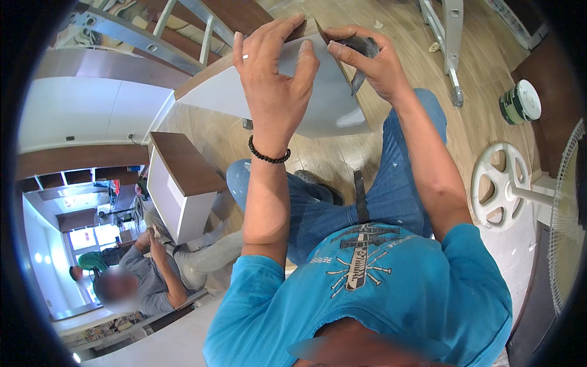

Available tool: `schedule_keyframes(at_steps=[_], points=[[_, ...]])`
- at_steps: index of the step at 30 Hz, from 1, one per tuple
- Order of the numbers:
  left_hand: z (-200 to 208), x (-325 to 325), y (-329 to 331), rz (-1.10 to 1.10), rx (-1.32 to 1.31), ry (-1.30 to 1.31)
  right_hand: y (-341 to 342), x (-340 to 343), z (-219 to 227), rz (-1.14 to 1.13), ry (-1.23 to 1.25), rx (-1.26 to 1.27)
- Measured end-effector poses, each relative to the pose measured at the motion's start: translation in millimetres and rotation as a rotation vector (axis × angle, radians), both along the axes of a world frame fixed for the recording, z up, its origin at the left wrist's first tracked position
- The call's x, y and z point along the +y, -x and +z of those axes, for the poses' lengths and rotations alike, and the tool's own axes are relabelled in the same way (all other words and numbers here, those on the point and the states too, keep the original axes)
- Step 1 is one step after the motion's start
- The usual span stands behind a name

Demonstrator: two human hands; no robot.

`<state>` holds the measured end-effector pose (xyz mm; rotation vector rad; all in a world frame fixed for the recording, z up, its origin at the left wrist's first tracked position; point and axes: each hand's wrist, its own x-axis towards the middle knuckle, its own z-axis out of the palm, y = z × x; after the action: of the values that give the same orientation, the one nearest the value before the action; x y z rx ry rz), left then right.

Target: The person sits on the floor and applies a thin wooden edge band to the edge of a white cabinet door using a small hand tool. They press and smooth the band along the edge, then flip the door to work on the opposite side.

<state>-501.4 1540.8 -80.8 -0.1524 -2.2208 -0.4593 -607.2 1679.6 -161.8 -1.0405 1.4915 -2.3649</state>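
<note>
In front of me stands a white-sided box unit (211, 88) with brown wood-look edges, one corner toward me. My left hand (273, 79), with a ring and a black bead bracelet (269, 153), rests over its upper edge, fingers and thumb spread apart. At that corner, just right of it, my right hand (380, 64) pinches a thin dark grey sheet (361, 46) that looks like sandpaper. The sheet bends down along the unit's side face, and its far part is hidden behind my fingers. My knees lie on either side below the unit.
An aluminium ladder (449, 49) stands at the far right, and another metal frame (140, 43) at the far left. A white bucket (521, 101) and a white round fan base (500, 183) are at right. Left, a seated co-worker (150, 278) sits by a brown-topped cabinet (183, 160).
</note>
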Motion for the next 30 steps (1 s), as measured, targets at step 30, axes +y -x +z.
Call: schedule_keyframes(at_steps=[30], points=[[-7.5, -3.6, -12.8, 0.04, 0.105, -0.036, -4.8, 10.3, 41.9, -0.213, -0.108, 0.069]])
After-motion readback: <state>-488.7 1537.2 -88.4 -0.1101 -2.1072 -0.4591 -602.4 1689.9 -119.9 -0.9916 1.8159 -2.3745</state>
